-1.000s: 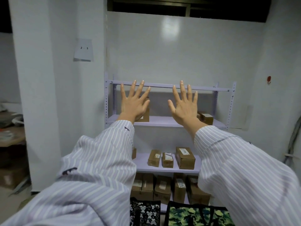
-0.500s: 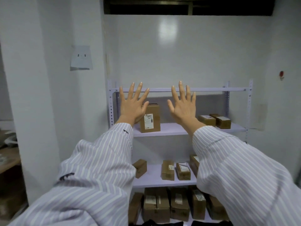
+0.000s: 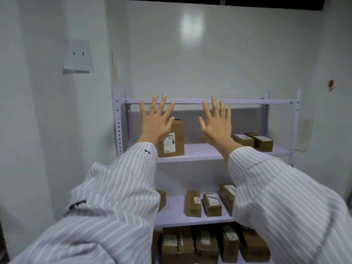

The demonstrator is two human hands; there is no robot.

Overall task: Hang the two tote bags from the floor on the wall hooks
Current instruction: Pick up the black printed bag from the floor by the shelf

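While both arms reach forward toward the shelf unit [image 3: 205,151], the left grip [image 3: 155,122] and the right grip [image 3: 216,124] are open, with fingers straight and spread, holding nothing.

Upper shelf: one upright labelled box [image 3: 172,141], its left portion covered by the left grip, and two flat boxes [image 3: 262,143] side by side at the right end.

Middle shelf: two small boxes [image 3: 193,205] stand in plain view. A further box on each side is partly covered by the striped sleeves [image 3: 114,197].

Lowest level: a row of larger boxes [image 3: 211,244], packed close together and cut off by the lower frame edge.

The tote bags lie outside the frame, so their position cannot be read. A small red fitting [image 3: 331,85] on the right wall is too small to identify as a hook. A paper sheet [image 3: 78,56] marked "2 - 5" is fixed to the left wall.
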